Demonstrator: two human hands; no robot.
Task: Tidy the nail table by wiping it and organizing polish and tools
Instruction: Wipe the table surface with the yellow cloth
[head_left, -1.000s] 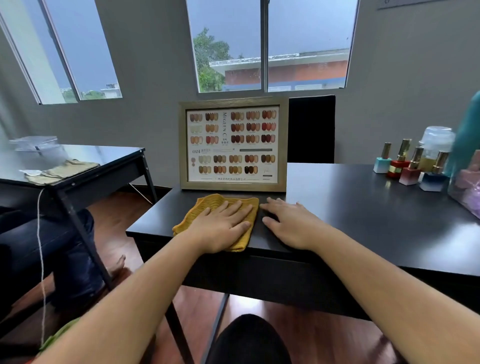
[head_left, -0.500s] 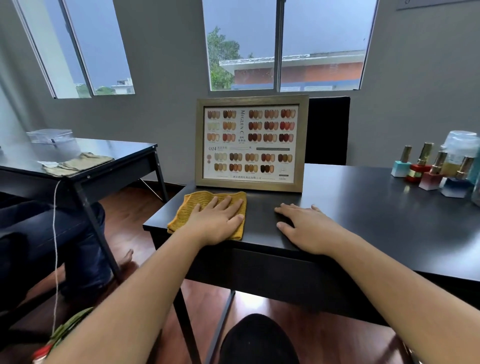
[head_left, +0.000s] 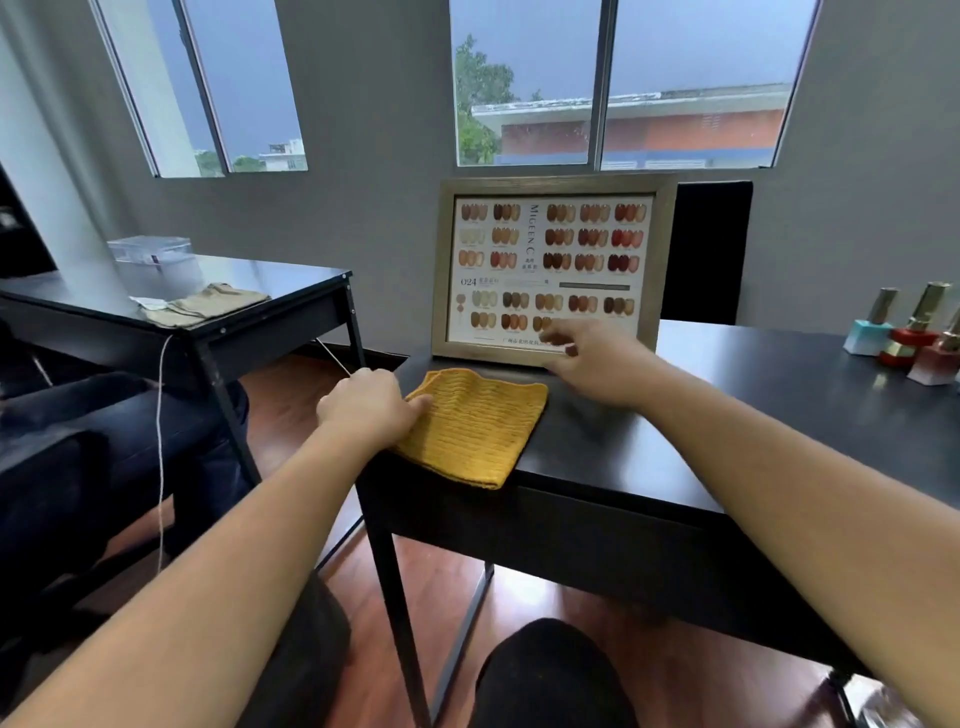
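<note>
A folded yellow cloth (head_left: 478, 423) lies at the left front corner of the black nail table (head_left: 727, 415). My left hand (head_left: 366, 405) is at the cloth's left edge, its fingers curled on that edge at the table's corner. My right hand (head_left: 592, 358) is lifted off the table, blurred, with fingers apart, right in front of the lower edge of the framed nail colour chart (head_left: 550, 270). The chart stands upright behind the cloth. Three polish bottles (head_left: 906, 332) stand at the far right.
A black chair back (head_left: 709, 249) rises behind the table next to the chart. A second black table (head_left: 208, 296) on the left carries a clear box (head_left: 150, 249) and a beige cloth (head_left: 208, 304). A seated person's legs (head_left: 104, 415) are under it.
My left hand slid off the top of the cloth to its left edge. My right hand rose from the tabletop and moved forward to the chart's lower edge. The view shifted left.
</note>
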